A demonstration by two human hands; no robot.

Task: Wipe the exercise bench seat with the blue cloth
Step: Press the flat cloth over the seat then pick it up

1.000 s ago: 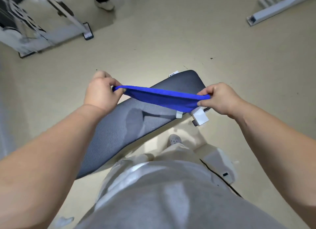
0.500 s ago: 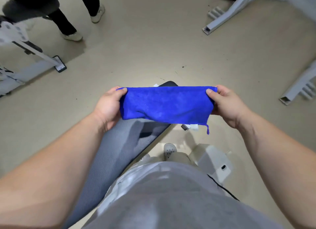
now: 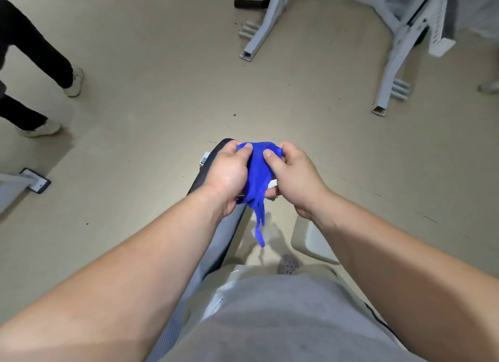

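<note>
The blue cloth (image 3: 258,172) is bunched together in the air between both hands, with a loose tail hanging down. My left hand (image 3: 229,172) grips its left side and my right hand (image 3: 293,175) grips its right side, thumbs on top. Below them the dark grey padded bench seat (image 3: 216,243) runs from the lower middle up toward the hands; my arms and hands hide most of it. The cloth is held above the seat's far end, apart from it.
A person's dark-trousered legs and pale shoes (image 3: 40,129) stand at the left. White metal equipment frames (image 3: 391,72) stand at the upper right, another frame foot (image 3: 35,183) at the left edge. A white bench base (image 3: 310,240) lies beside my shoe.
My hands came together, so the cloth went from stretched flat between them to a bunched wad. The view tilted up, showing more floor and the frames ahead.
</note>
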